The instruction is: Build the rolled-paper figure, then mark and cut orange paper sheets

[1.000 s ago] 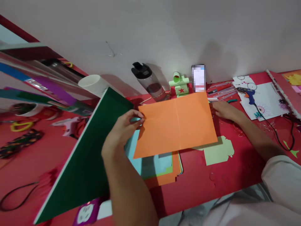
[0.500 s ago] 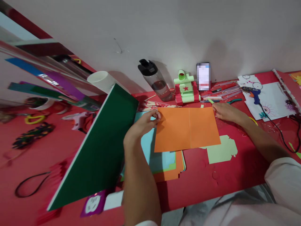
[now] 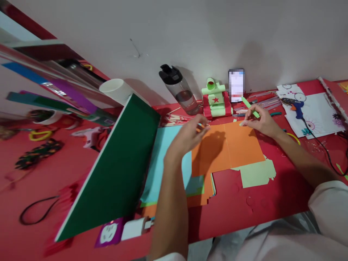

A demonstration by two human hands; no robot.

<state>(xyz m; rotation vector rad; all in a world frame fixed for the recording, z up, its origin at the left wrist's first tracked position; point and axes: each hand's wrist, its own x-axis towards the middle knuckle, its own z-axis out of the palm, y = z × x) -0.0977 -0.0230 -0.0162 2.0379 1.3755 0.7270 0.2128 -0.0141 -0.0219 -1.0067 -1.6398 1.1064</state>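
Red counter (image 3: 231,210) carries the orange paper (image 3: 241,145), its long side running rightward from beneath the left hand (image 3: 187,139), loosely parted, seemingly empty, past the right hand (image 3: 258,120), pinching a green stick (image 3: 247,102).

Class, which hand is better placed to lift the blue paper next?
Likely the left hand: it looks empty and is nearer the blue paper. The right hand is farther off, holding a green stick.
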